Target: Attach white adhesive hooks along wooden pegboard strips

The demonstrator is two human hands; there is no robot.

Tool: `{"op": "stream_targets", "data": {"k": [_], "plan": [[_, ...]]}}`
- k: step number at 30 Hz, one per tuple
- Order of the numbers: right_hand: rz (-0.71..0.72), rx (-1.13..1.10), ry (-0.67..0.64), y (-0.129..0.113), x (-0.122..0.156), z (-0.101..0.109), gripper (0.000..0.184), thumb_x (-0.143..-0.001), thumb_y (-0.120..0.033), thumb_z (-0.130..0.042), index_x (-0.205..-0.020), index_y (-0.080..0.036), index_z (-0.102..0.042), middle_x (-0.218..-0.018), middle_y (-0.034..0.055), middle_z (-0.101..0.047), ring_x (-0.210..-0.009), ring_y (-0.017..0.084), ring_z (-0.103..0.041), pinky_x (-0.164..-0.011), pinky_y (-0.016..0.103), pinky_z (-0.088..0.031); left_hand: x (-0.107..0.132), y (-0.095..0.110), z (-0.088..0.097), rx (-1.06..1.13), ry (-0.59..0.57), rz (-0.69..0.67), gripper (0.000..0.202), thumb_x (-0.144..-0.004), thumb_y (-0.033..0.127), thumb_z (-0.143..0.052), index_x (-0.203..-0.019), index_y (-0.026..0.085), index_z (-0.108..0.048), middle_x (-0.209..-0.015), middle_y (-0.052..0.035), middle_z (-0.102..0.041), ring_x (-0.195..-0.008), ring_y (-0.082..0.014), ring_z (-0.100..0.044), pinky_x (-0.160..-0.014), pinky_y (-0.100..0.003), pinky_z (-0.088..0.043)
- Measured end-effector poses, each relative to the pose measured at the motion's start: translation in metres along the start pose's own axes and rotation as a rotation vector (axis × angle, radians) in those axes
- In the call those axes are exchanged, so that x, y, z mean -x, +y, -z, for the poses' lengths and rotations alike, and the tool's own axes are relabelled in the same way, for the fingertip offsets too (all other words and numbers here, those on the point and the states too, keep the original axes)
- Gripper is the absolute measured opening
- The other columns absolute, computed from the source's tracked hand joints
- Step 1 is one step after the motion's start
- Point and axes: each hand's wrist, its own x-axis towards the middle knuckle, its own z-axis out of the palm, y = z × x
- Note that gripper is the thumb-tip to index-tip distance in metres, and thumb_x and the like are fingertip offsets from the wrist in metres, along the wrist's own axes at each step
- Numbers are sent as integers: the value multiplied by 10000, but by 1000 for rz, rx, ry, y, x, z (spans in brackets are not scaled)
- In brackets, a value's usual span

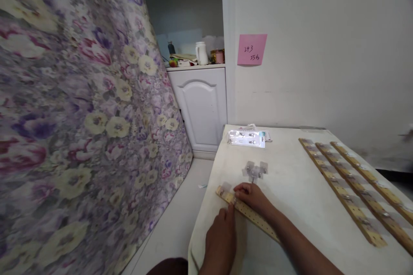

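A narrow wooden strip with rows of small holes lies slantwise near the table's left edge. Its far end carries a small clear plastic piece with metal on it. My left hand is closed at the strip's near side, fingertips against its edge. From the other side, my right hand pinches at the strip's top beside the left fingertips. Whatever small piece sits between those right fingers is mostly hidden. Just beyond the right hand lies a loose group of clear plastic pieces with metal parts.
Three wooden strips bearing similar clear pieces lie at the table's right. A clear blister pack rests at the far left of the white tabletop. A floral curtain hangs on the left; a white cabinet stands behind.
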Motion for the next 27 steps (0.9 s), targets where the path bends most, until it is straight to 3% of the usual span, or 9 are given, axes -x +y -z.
{"op": "stream_targets", "data": {"k": [17,27], "plan": [[-73,-113,24,10,-5,-1,274,-599,-191,-691,-867,-162,-640,-611,-50,-543,-559,100,-486,-524,213,-356,-1,3,2,-6,4,-15,506,-882,184,-273,-1380,258,-328,-1183,-105,-531,-1036,-248,-560,-740,-337,-447],[-29,-135,27,4,0,1,169,-685,-249,-622,-829,-160,-630,-647,-21,-566,-579,115,-493,-545,229,-369,-2,-6,-4,56,54,-53,552,-861,240,-334,-1412,235,-287,-1255,-90,-513,-1079,-208,-554,-841,-291,-434]]}}
